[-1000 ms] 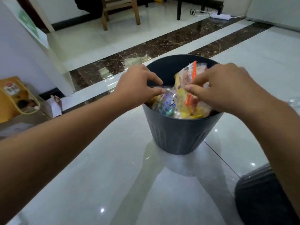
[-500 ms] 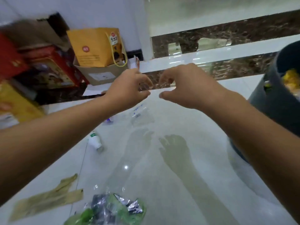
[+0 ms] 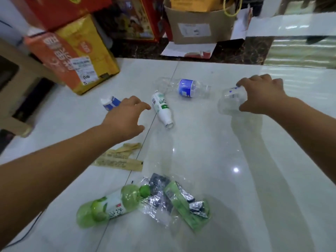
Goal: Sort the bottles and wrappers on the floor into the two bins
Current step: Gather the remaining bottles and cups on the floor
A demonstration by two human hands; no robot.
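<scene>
Bottles and wrappers lie scattered on a glossy pale tiled floor, seen from above over a person's two outstretched bare arms. At the centre of the litter a white bottle with a green label lies on its side, its open neck pointing toward the person.

The left hand hangs just left of the white bottle, palm down, fingers spread and lightly bent, thumb apart below them and holding nothing. Whether the fingertips touch the bottle cannot be told.

Well to the right of the white bottle, the right hand reaches in from the side, its fingers and thumb curled round a clear bottle that lies tilted at floor level.

Beyond the white bottle, just past its base, a crushed blue-labelled bottle lies on its side. A blue-and-white pack sits to the left, partly behind the left hand. Nearer the person than the white bottle lie flat tan wrappers, and nearer again a green bottle touching a crumpled green-and-silver wrapper.

An orange-and-yellow box and a cardboard box stand far behind the white bottle.
</scene>
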